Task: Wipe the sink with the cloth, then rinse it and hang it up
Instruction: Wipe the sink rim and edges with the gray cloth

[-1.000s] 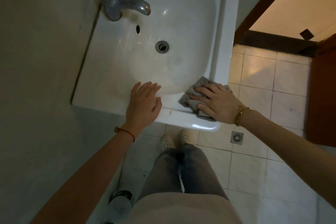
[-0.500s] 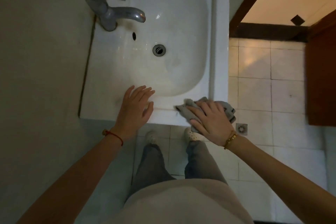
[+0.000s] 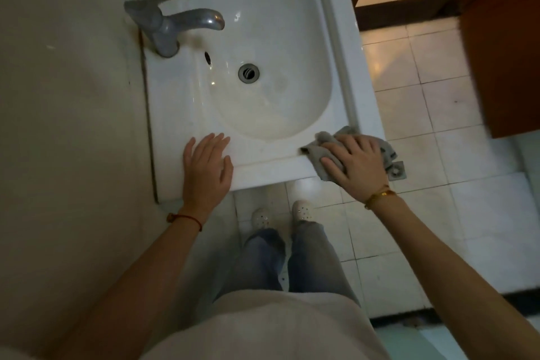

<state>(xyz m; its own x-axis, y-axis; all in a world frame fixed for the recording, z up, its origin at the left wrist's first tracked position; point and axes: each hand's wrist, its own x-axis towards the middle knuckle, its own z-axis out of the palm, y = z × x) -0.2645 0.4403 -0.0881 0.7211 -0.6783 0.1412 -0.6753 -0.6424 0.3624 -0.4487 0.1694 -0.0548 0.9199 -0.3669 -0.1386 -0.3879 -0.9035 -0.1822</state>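
The crumpled grey cloth [image 3: 327, 152] has slid toward four o'clock, onto the white shiny sink's [image 3: 263, 166] near corner. The right hand [image 3: 355, 162] presses it flat, fingers spread. The left hand [image 3: 206, 164] rests open at seven o'clock. Best to push firmly along the edge.

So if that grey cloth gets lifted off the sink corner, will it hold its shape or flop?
Probably flop: the grey cloth lies crumpled under the right hand and drapes over the sink edge. Likely light. It may drag rather than slide on the rim.
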